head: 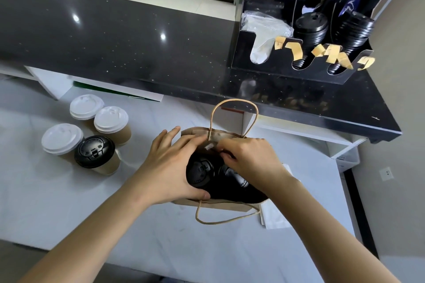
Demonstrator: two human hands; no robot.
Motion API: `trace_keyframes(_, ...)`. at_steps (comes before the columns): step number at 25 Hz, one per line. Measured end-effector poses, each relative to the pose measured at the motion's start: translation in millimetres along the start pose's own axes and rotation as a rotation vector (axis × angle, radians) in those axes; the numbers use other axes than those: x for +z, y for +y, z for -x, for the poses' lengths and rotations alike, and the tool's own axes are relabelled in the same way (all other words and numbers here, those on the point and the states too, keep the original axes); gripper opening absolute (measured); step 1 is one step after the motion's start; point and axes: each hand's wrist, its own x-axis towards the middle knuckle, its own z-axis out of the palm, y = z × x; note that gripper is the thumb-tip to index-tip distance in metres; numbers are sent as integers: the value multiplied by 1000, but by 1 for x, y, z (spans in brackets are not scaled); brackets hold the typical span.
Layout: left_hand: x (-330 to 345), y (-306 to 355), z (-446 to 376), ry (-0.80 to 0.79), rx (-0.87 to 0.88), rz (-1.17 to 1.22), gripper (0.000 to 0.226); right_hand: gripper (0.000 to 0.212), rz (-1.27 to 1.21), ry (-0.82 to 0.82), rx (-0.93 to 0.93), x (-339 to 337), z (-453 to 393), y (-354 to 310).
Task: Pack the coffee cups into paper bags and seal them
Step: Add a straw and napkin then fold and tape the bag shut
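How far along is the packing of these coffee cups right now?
Done: two black-lidded cups stand inside the open paper bag. In hand: the left hand holds the bag's mouth while the right hand pinches something small and pale at the far rim, so sealing looks under way. Left: four cups wait on the white counter, unbagged.

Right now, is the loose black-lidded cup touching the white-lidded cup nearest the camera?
Touching. In the head view the black-lidded cup overlaps the white-lidded cup with no gap between their lids.
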Motion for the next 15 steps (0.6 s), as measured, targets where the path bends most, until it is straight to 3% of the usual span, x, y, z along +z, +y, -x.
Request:
trace_keyframes(4, -2, 2, 1, -5, -31, 70, 132, 11, 162, -105, -12, 13, -12, -2)
trace_keyframes(9, 0, 0, 4, -12, -43, 113, 136, 19, 241, -385, 31, 19, -24, -11)
trace_keyframes(15, -2, -1, 3, -17, -34, 131, 134, 19, 176, -423, 110, 20, -24, -5)
